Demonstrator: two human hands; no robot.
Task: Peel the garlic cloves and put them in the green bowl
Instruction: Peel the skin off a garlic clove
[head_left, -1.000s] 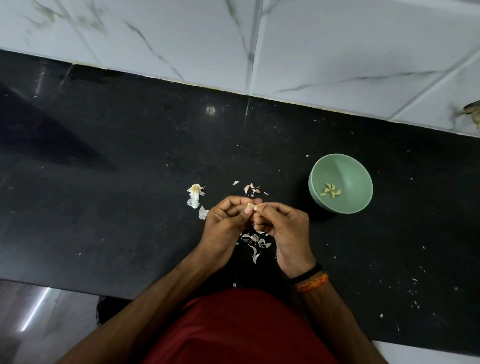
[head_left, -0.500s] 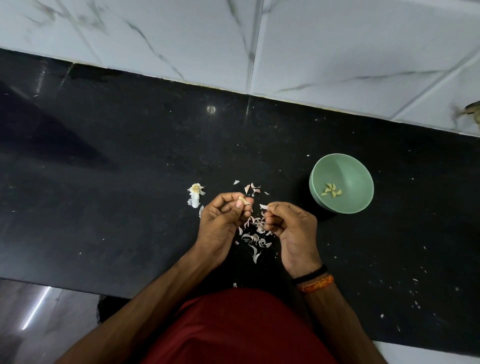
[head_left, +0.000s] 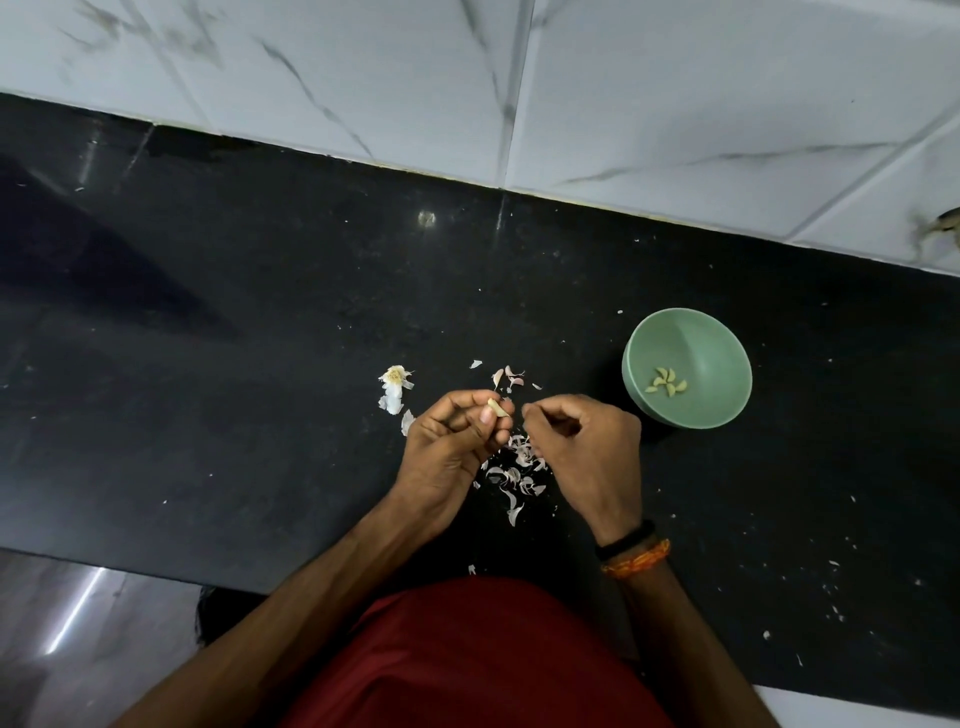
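Note:
My left hand (head_left: 451, 441) pinches a small pale garlic clove (head_left: 497, 407) between thumb and fingertips above the black counter. My right hand (head_left: 584, 447) is just to the right of it, fingers curled and pinched together a short gap from the clove; I cannot tell whether a scrap of skin is in them. The green bowl (head_left: 719, 343) stands to the right of my right hand and holds several peeled cloves (head_left: 666, 383). Loose garlic skins (head_left: 514, 475) lie on the counter below and between my hands.
The garlic root stub with papery skin (head_left: 393, 387) lies left of my left hand. More skin bits (head_left: 509, 375) lie beyond my hands. White specks dot the counter's right part (head_left: 831, 587). A white tiled wall (head_left: 623, 104) rises behind; the counter's front edge runs by my body.
My hands were joined on the clove a second ago. They have drawn apart, the right hand moving right, and the clove stays in my left hand.

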